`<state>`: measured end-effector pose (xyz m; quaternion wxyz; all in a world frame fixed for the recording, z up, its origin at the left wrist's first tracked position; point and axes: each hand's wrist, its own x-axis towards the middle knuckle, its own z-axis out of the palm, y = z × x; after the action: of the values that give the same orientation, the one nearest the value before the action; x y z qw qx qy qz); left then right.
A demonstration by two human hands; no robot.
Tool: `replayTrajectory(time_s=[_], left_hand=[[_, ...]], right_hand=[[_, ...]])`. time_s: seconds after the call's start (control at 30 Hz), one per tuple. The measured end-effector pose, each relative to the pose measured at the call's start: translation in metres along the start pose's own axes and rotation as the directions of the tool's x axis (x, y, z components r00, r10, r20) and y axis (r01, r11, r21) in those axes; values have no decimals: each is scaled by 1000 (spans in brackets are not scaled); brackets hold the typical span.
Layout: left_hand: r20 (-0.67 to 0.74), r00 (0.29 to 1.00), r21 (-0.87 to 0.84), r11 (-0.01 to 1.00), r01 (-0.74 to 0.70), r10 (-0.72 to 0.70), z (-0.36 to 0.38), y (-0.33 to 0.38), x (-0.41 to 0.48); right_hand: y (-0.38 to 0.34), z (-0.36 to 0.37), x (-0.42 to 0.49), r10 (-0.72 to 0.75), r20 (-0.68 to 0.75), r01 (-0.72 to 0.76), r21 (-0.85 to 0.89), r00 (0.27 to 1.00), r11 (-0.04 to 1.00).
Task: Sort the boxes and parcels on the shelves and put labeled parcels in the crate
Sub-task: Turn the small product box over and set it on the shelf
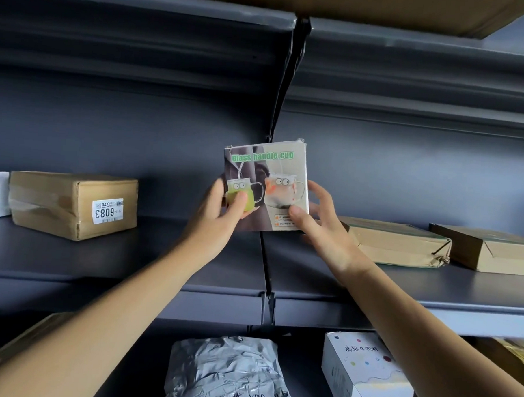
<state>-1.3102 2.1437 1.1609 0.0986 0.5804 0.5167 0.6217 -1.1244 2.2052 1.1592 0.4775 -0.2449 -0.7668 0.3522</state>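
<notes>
Dark grey shelving [132, 258] is seen across the whole view. A printed cup box [268, 171] is held upright before the middle shelf, gripped at its lower sides by the left hand [217, 220] and the right hand [325, 234], with thumbs pressed on its face. A labelled brown box [59, 204] is seen on the shelf, left.

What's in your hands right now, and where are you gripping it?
The glass handle cup box: left hand grips its lower left edge, right hand its lower right edge, thumbs on the printed front.
</notes>
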Motion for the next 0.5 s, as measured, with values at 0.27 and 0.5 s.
replayTrajectory(time_s=[0.27,0.5], left_hand=[[-165,985,94,995,-43,58,-7,-15,8],[64,986,-14,988,155,-154,-7,-1,-7]], right_hand=[[14,-1,5,-80,-102,67,-130,992,989],[15,1,6,-199,-168,171,-168,966,971]])
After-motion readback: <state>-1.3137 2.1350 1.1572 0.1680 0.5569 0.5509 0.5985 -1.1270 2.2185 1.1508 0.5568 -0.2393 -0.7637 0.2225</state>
